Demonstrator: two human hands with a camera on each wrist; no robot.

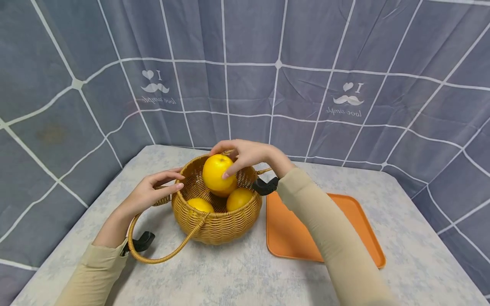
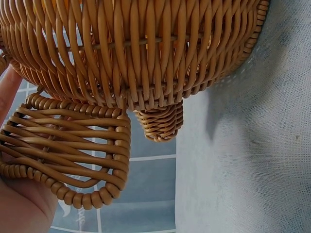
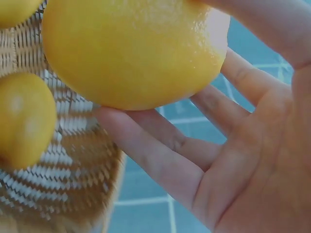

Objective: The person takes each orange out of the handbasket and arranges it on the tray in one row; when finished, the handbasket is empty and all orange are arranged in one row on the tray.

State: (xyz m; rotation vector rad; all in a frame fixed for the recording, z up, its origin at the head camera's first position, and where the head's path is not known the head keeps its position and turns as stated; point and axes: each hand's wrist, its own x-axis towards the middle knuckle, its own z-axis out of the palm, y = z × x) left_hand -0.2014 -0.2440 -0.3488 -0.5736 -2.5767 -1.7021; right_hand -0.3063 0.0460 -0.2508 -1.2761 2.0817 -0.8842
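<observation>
My right hand [image 1: 245,154] grips a yellow-orange orange [image 1: 217,172] over the wicker basket [image 1: 218,227], with the thumb on its near side and fingers behind it. In the right wrist view the fingertips curve under the held orange [image 3: 136,53]. Inside the basket lie another orange [image 1: 200,205] at the near left and an orange [image 1: 239,199] at the near right. Part of one more shows just below the held one. At the basket's left rim, my left hand [image 1: 155,187] holds the edge between fingers and thumb; the left wrist view shows it behind a woven side piece [image 2: 73,145].
An orange tray [image 1: 294,233] lies to the right of the basket, partly under my right forearm. The basket's looped handle [image 1: 164,258] hangs out to the near left, beside my left wrist. A grey-blue curtain [image 1: 249,85] with white lines stands behind the pale-clothed table [image 1: 237,276].
</observation>
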